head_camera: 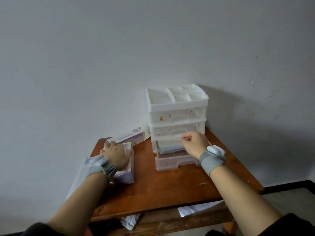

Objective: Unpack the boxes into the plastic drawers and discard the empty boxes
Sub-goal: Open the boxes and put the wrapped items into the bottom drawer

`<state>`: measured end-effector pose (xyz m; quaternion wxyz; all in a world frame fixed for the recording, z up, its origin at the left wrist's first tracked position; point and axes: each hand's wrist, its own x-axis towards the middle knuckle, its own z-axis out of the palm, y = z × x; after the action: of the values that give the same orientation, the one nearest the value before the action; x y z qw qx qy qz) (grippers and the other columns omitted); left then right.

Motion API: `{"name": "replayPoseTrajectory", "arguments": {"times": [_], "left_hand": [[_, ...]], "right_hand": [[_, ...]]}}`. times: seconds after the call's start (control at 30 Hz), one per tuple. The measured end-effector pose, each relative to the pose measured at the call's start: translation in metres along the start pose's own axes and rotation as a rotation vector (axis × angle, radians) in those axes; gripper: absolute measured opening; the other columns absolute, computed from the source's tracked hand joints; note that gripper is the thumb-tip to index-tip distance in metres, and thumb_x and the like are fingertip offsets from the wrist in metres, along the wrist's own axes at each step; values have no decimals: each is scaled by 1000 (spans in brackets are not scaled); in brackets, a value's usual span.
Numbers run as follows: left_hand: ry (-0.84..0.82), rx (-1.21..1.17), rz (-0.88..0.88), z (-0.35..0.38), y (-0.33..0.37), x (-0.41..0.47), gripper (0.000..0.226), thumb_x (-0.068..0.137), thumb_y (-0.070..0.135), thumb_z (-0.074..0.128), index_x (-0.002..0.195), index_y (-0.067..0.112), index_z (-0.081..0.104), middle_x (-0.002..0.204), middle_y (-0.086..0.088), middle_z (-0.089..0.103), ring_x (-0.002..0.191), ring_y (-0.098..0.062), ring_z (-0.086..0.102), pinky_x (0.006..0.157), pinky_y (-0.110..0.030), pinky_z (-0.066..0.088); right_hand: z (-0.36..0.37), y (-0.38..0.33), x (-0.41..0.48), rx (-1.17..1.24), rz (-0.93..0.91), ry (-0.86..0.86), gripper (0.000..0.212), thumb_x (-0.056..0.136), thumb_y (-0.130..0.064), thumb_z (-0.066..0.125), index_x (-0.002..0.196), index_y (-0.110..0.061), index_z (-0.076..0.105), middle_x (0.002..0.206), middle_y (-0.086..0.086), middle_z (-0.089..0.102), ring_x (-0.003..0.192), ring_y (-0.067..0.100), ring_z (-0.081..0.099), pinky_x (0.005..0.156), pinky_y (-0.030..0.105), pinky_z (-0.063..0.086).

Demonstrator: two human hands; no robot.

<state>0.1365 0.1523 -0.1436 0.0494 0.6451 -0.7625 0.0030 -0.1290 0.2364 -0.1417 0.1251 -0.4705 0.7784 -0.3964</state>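
A white plastic drawer unit [177,114] stands at the back of a small wooden table [170,188]. Its bottom drawer [173,163] is pulled out, and pale blue flat items [170,147] lie in it. My right hand [193,143] is over that drawer with its fingertips pinched on the top edge of the flat items. My left hand [117,154] rests palm down inside an open purple and white box [126,176] at the table's left side, on white contents. A second, long purple box [129,136] with an open flap lies behind it.
A white wall stands close behind the table. A pale plastic bag [80,178] hangs off the table's left edge. Crumpled packaging [131,222] and a sheet [196,208] lie on a shelf below the tabletop. The two upper drawers are closed.
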Motion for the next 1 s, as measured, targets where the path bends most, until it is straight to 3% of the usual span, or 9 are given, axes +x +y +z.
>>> {"name": "replayPoseTrajectory", "arguments": {"times": [0.2,0.33,0.4,0.47,0.6,0.7,0.77,0.83,1.0], "left_hand": [[-18,-23,117,14,11,-12,57,97,64,30,142,32,43,153,-8,41,141,-32,30,111,-54,25],[-13,-133,158,11,12,-14,66,91,64,47,147,33,36,138,-6,61,125,-31,52,103,-43,41],[84,-335,128,4,13,-18,70,84,56,63,143,29,39,126,-7,68,110,-29,63,87,-34,49],[155,-552,45,-2,14,-21,75,81,49,71,144,25,37,124,-10,67,107,-34,65,81,-32,47],[211,-1147,-31,-10,15,-21,94,78,39,74,153,26,20,102,-11,70,92,-33,70,89,-52,57],[192,-1467,-34,-11,17,-22,99,82,19,71,156,38,8,97,-20,67,88,-33,70,81,-51,61],[126,-1660,-49,-15,22,-27,92,86,7,67,153,42,15,95,-24,66,81,-35,67,70,-45,62],[40,-1861,-86,-17,25,-32,68,88,5,63,144,31,34,102,-22,66,79,-35,67,64,-41,61],[-217,-2225,-168,-14,29,-39,30,91,11,58,120,4,55,102,-18,65,83,-31,73,68,-43,63]], "right_hand": [[12,-7,-21,46,-83,-22,17,92,-26,61,105,-23,72,97,-4,68,91,15,60,78,21,43],[11,-2,-28,46,-93,-32,16,92,-26,61,104,-23,72,90,-8,63,88,14,59,75,19,39],[10,1,-31,62,-98,-47,17,92,-27,62,105,-22,72,91,-8,64,89,13,60,76,19,40],[8,4,-32,76,-109,-49,18,92,-27,62,106,-21,72,89,-9,63,89,12,60,76,19,41],[7,5,-34,107,-122,-64,21,93,-27,62,110,-20,71,89,-11,62,87,10,58,75,21,42],[11,4,-35,134,-140,-64,23,95,-27,61,114,-20,70,93,-11,63,92,11,60,75,20,42],[14,3,-37,165,-155,-52,24,97,-27,58,116,-20,69,98,-10,63,95,10,59,78,20,41],[15,4,-40,197,-165,-49,25,99,-27,55,119,-19,68,102,-10,62,98,8,56,82,20,41],[16,8,-45,303,-158,-34,25,100,-29,52,118,-21,67,104,-8,68,97,12,64,84,27,51]]}}
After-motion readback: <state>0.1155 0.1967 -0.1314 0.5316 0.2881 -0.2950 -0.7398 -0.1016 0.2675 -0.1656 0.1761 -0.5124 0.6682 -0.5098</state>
